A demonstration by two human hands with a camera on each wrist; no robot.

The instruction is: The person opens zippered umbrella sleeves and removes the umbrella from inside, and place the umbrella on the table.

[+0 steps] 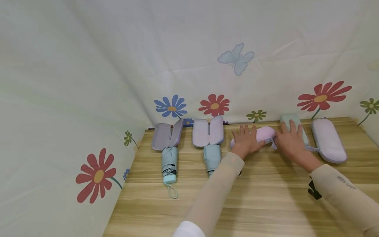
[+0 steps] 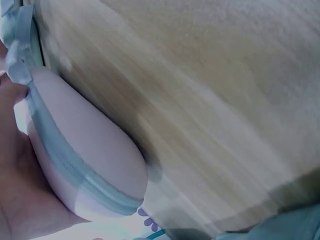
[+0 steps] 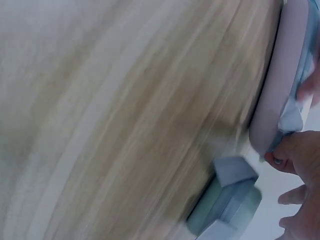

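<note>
Pink case [image 1: 265,133]: left hand [image 1: 245,141] clamps it, right hand [image 1: 288,142] pinches one end; best brace firmly, pull along zipper [image 2: 75,169].

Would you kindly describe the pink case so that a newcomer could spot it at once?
On the wooden table, find the row of cases along the back edge. Third from the left, beside the green case, is the pink case. Unlike its neighbours, it lies roughly lengthwise along that edge.

Pale backdrop [image 1: 177,42], printed blue butterfly [image 1: 236,60], red flowers [image 1: 98,176], wood-grain tabletop [image 1: 148,214]
</note>
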